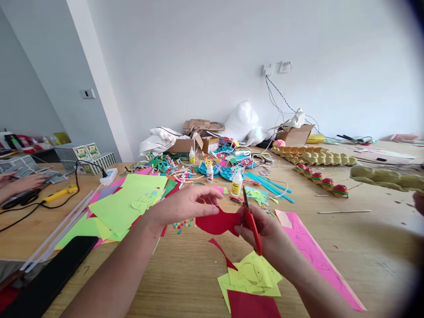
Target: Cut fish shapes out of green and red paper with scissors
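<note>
A piece of red paper with a curved, cut edge is held up between my two hands. My left hand touches its upper left part, with the thumb along the top edge and the fingers bent over. My right hand pinches the right end of the paper and also holds red-handled scissors, whose dark blades point up and away from the paper. Below, a thin red offcut lies on the table beside yellow-green sheets with pencil drawings. A red sheet lies at the near edge.
Green sheets are stacked at left near a black object. Glue bottles and craft scraps stand ahead. Pink paper, egg cartons and red egg-cup figures are at right. Other people's hands show at both sides.
</note>
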Tool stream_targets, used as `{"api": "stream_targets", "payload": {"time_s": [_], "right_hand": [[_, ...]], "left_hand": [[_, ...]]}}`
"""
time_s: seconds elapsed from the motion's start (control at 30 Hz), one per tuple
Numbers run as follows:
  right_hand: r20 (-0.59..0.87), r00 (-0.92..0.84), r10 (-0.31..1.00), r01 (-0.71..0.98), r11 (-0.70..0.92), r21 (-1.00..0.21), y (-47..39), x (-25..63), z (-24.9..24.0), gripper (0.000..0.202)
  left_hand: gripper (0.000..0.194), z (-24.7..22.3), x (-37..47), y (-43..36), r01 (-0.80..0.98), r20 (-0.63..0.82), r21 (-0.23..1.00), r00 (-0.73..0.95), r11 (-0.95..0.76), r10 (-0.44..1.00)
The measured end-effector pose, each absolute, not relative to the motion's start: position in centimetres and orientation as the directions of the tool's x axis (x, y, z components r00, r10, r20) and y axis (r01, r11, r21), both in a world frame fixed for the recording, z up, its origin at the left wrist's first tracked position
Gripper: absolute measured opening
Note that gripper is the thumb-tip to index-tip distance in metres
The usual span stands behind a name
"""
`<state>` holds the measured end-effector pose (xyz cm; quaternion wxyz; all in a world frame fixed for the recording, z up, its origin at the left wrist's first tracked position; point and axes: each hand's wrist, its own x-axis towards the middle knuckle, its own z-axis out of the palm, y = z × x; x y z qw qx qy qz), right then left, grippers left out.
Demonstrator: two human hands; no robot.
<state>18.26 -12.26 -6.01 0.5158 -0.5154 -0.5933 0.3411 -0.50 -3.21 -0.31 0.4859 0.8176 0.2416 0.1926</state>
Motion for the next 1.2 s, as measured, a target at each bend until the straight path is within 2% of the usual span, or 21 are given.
{"api": "stream_targets", "payload": {"time_s": [0.1,0.17,0.37,0.47,0.57,0.8,1.2], "right_hand": [[0.258,-0.013,0.966,0.413,0.240,-0.879,-12.2,18.1,-5.5,0.009],[0.261,-0.023,0.965,0.450,0.243,-0.859,-12.0,18.1,-5.0,0.009],[0.246,0.034,0.969,0.387,0.214,-0.897,-11.5,18.6,-4.0,0.018],[0.169,-0.003,0.986,0.368,0.158,-0.916,-11.7,19.1,-4.6,0.035],[0.070,-0.066,0.995,0.352,0.089,-0.932,-11.8,19.4,-5.8,0.043],[0.015,-0.185,0.983,0.225,0.057,-0.973,-11.7,19.0,-7.5,0.051],[0.033,-0.195,0.980,0.169,0.066,-0.983,-11.9,18.9,-7.5,0.048]], "left_hand": [[0.021,-0.3,0.2,-4.1,0.333,-0.012,0.791,0.847,-0.514,0.531],[0.014,-0.6,0.7,-4.3,0.338,-0.037,0.794,0.857,-0.505,0.514],[0.010,-1.4,0.8,-3.0,0.190,0.020,0.943,0.787,-0.274,0.616],[0.014,-1.7,0.5,-2.5,0.043,0.061,0.990,0.717,-0.132,0.694],[0.017,-1.9,0.4,-2.2,-0.078,0.084,0.996,0.693,-0.041,0.716],[0.017,-2.3,0.6,-2.3,-0.135,0.101,0.991,0.713,-0.006,0.694],[0.017,-2.2,1.0,-2.7,-0.110,0.061,0.994,0.713,0.024,0.699]]}}
